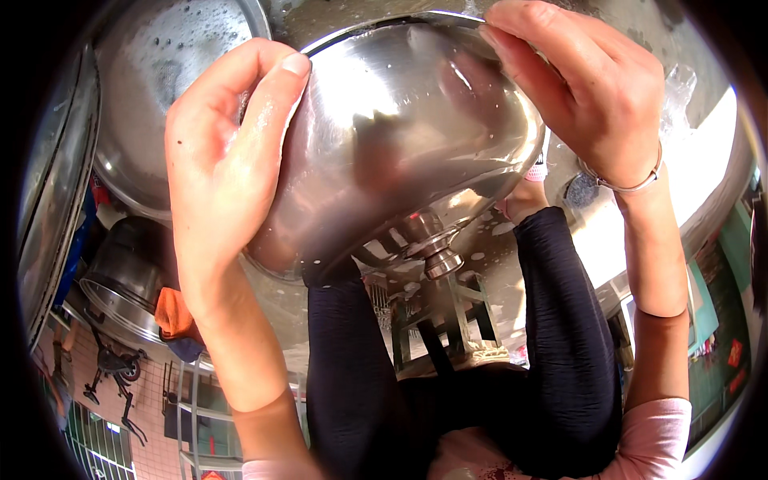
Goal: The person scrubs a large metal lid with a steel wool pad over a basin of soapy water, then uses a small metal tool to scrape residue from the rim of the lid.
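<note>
A shiny domed metal lid (pixel 400 152) is tilted up in front of me, its outer side toward me and its round knob (pixel 442 258) pointing down. My left hand (pixel 228 136) grips the lid's left rim, the thumb lying along the edge. At the upper right, the fingers of my right hand (pixel 588 88) are closed on the opposite rim. Water drops and reflections show on the metal. The lid's inner side is hidden from view.
A wide metal basin (pixel 128 160) of sudsy water stands at the upper left. Below it sit a metal pot (pixel 128 268) and an orange cloth (pixel 174 314). On the wet floor lies a grey round pad (pixel 582 190). A stool (pixel 472 320) shows between my legs.
</note>
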`<state>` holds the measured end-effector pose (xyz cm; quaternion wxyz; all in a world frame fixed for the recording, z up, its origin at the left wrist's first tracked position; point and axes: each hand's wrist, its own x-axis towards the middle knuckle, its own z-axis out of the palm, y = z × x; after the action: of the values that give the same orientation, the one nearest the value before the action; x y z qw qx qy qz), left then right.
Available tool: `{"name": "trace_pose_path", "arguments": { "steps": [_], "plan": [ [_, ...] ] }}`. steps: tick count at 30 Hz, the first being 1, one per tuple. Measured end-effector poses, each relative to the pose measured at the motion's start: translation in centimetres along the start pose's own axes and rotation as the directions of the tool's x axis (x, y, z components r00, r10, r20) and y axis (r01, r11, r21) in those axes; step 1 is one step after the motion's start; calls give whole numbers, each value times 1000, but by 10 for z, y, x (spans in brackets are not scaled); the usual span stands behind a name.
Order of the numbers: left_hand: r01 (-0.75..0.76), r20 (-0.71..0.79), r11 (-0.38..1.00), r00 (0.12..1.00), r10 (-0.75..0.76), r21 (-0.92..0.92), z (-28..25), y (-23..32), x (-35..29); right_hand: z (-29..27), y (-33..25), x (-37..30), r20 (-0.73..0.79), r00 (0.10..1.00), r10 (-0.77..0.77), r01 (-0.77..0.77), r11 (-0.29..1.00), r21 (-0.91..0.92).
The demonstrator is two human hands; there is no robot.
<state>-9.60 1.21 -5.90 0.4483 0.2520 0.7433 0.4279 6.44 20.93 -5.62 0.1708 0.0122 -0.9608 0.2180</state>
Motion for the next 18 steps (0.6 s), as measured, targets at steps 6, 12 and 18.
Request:
{"name": "trace_pose_path", "arguments": {
  "steps": [6, 12, 18],
  "plan": [
    [-21, 4, 999, 1000, 21, 31, 2, -1, 1, -2, -9, 5, 81, 997, -19, 36, 974, -222],
    [-87, 2, 989, 996, 87, 118, 0, -5, 0, 10, -11, 7, -103, 995, 10, -18, 997, -78],
    [-81, -4, 994, 997, 81, 71, 2, -8, -2, 13, -9, 6, 26, 997, 67, -66, 996, -57]
  ]
}}
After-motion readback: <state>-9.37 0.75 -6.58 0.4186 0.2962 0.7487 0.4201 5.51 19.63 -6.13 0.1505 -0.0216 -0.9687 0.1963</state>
